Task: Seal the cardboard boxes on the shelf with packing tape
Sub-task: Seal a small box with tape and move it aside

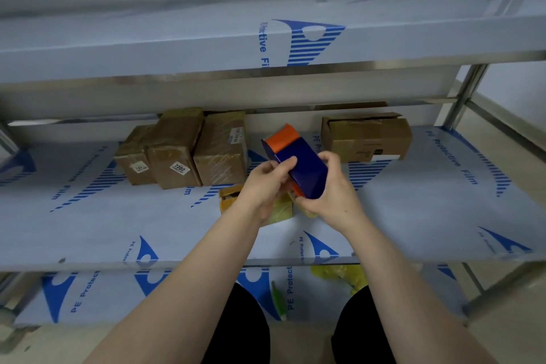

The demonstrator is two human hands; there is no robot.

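Note:
A blue and orange tape dispenser is held in both hands above the middle shelf. My left hand pinches its near left edge. My right hand wraps around its lower right side. Under my hands lies a small cardboard box wrapped in yellowish tape, mostly hidden. Three taped cardboard boxes stand side by side at the back left of the shelf. Another cardboard box lies at the back right with a loose top flap.
An upper shelf covered in blue-printed protective film overhangs the work area. A lower shelf holds a yellow plastic bag and a green object. Metal posts stand at the right. My knees show at the bottom.

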